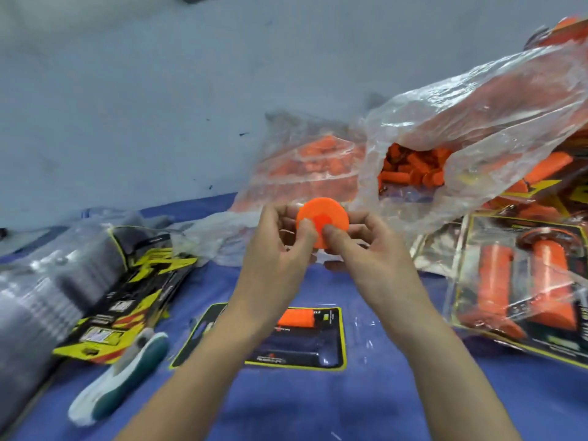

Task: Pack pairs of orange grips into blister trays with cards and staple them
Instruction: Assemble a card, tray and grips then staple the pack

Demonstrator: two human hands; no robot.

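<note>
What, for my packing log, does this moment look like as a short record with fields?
left-hand grip: pinches the held orange grip
right-hand grip: pinches the same piece, round flange end toward the camera
carded tray: below the hands, one packed grip in it
stapler: lies left of the tray, untouched
supply bag: open, orange grips inside, behind the hands
finished pack: at right, two grips inside
</note>
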